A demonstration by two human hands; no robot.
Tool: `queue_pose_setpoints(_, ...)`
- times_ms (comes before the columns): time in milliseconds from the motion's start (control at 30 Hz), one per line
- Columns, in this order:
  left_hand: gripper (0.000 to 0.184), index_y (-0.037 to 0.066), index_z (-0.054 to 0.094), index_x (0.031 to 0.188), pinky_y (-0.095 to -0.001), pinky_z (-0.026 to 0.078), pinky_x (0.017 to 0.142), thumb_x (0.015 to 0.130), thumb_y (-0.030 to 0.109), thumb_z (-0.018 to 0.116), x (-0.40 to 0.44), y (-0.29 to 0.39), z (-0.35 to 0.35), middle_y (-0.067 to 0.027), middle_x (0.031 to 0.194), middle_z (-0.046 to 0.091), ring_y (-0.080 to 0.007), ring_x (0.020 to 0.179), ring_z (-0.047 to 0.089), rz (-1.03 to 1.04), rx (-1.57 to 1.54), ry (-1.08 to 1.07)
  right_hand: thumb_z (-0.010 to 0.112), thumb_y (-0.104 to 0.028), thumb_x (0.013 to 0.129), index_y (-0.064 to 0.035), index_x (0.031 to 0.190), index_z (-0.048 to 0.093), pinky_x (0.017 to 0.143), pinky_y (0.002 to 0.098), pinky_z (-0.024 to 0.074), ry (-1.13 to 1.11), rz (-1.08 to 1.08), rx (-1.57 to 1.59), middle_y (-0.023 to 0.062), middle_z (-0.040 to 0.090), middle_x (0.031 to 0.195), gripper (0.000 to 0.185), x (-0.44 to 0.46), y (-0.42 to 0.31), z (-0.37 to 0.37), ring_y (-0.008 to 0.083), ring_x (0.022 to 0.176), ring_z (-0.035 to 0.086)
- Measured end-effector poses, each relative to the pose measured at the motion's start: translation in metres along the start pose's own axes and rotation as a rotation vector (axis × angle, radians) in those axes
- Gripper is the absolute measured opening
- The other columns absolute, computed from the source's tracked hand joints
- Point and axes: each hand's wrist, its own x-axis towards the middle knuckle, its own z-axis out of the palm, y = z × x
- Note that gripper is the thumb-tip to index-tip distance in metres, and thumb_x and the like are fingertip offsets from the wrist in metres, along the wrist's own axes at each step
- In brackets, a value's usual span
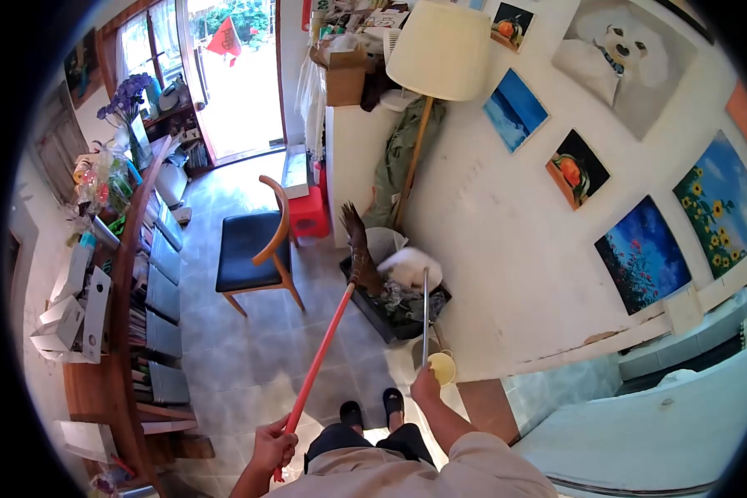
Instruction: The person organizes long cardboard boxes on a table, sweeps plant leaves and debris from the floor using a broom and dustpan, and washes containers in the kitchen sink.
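My left hand [275, 446] is closed around the lower part of a red-handled broom [318, 358]. The broom's dark brown bristles [358, 249] point upward, beside a black bin [390, 324] that holds crumpled clear plastic. Farther right, my right hand [426, 387] grips a thin metallic pole [426, 324] with a whitish head [413, 269] at its far end, over the bin. A yellow round container [442, 368] stands just right of my right hand.
A wooden chair [251, 252] with a black seat stands ahead on the left. A long wooden shelf [123, 332] lines the left side. Near the wall are a floor lamp [438, 50] and a red box [309, 212]. Paintings hang on the right wall [490, 241].
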Motion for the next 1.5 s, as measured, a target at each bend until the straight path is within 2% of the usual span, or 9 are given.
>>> queue_pose_setpoints(200,0.059,0.0,0.047,0.138,-0.0261,0.031,0.033,0.079,-0.006,0.056,-0.023,-0.007,0.006,-0.0037,0.059,0.051,-0.01,0.039,0.042,-0.021,0.08,0.136,0.056,-0.008,0.086,0.0064,0.133,0.037,0.085,0.0478,0.0514,-0.149,0.002,-0.039,0.026,0.058,0.113,0.053,0.014,0.021,0.033,0.0408,0.1,0.062)
queue_pose_setpoints(433,0.062,0.0,0.044,0.14,-0.0255,0.03,0.033,0.08,-0.006,0.056,-0.032,-0.012,0.02,-0.0024,0.059,0.049,-0.0089,0.039,0.04,-0.004,0.046,0.156,0.055,-0.007,0.084,0.0071,0.142,0.027,0.078,0.048,0.0525,0.011,-0.078,-0.005,0.0268,0.057,0.112,0.066,-0.006,0.02,-0.007,0.0414,0.094,0.063)
queue_pose_setpoints(567,0.061,0.0,0.044,0.14,-0.0252,0.029,0.033,0.081,-0.006,0.055,-0.027,-0.018,0.027,-0.0021,0.059,0.049,-0.0084,0.04,0.039,0.008,0.022,0.127,0.055,-0.007,0.084,0.0071,0.144,0.023,0.079,0.0474,0.0531,-0.166,-0.132,-0.106,0.0278,0.057,0.112,0.07,-0.011,0.041,0.007,0.0412,0.094,0.064)
queue_pose_setpoints(667,0.06,-0.001,0.044,0.14,-0.025,0.03,0.033,0.081,-0.005,0.055,-0.028,-0.013,0.037,-0.002,0.059,0.049,-0.0084,0.04,0.039,0.003,0.016,0.136,0.056,-0.007,0.084,0.0073,0.142,0.025,0.079,0.0468,0.0534,-0.136,-0.063,-0.091,0.0277,0.057,0.112,0.067,0.004,0.049,0.019,0.0412,0.093,0.064)
queue_pose_setpoints(700,0.06,-0.001,0.044,0.14,-0.025,0.03,0.034,0.081,-0.006,0.055,-0.028,-0.015,0.039,-0.002,0.059,0.05,-0.0083,0.04,0.039,0.001,0.028,0.143,0.058,-0.013,0.088,0.007,0.142,0.024,0.077,0.0447,0.055,-0.124,-0.091,-0.113,0.0254,0.058,0.108,0.068,0.012,0.052,0.022,0.0384,0.091,0.066)
queue_pose_setpoints(833,0.06,0.0,0.044,0.14,-0.025,0.03,0.034,0.081,-0.007,0.055,-0.028,-0.02,0.048,-0.0023,0.06,0.05,-0.0084,0.041,0.04,0.002,0.056,0.155,0.056,-0.013,0.089,0.0031,0.145,0.02,0.08,0.0474,0.0533,-0.041,-0.063,-0.027,0.0263,0.056,0.112,0.069,0.03,0.05,0.016,0.04,0.093,0.064)
queue_pose_setpoints(933,0.06,0.0,0.044,0.141,-0.025,0.031,0.034,0.082,-0.007,0.055,-0.029,-0.021,0.052,-0.0025,0.06,0.051,-0.0085,0.041,0.041,-0.011,0.065,0.141,0.053,-0.009,0.086,0.0032,0.144,0.026,0.077,0.0477,0.0525,0.091,-0.085,0.022,0.0246,0.057,0.108,0.065,0.025,0.041,0.004,0.0408,0.091,0.063)
queue_pose_setpoints(1133,0.06,0.0,0.043,0.141,-0.0257,0.031,0.034,0.082,-0.006,0.055,-0.032,-0.025,0.058,-0.0025,0.06,0.05,-0.0093,0.041,0.041,-0.033,0.185,0.192,0.053,-0.009,0.087,0.0045,0.144,0.025,0.075,0.0475,0.0533,-0.107,-0.179,-0.131,0.0249,0.057,0.108,0.065,0.017,0.053,0.023,0.0405,0.088,0.064)
queue_pose_setpoints(1500,0.065,0.0,0.04,0.143,-0.0253,0.031,0.034,0.079,-0.005,0.054,-0.041,-0.046,0.048,-0.0026,0.061,0.051,-0.0093,0.04,0.04,-0.082,0.099,0.203,0.055,-0.011,0.086,0.0024,0.146,0.023,0.078,0.0469,0.052,0.001,-0.186,-0.046,0.026,0.055,0.111,0.07,0.022,0.04,0.004,0.0397,0.095,0.062)
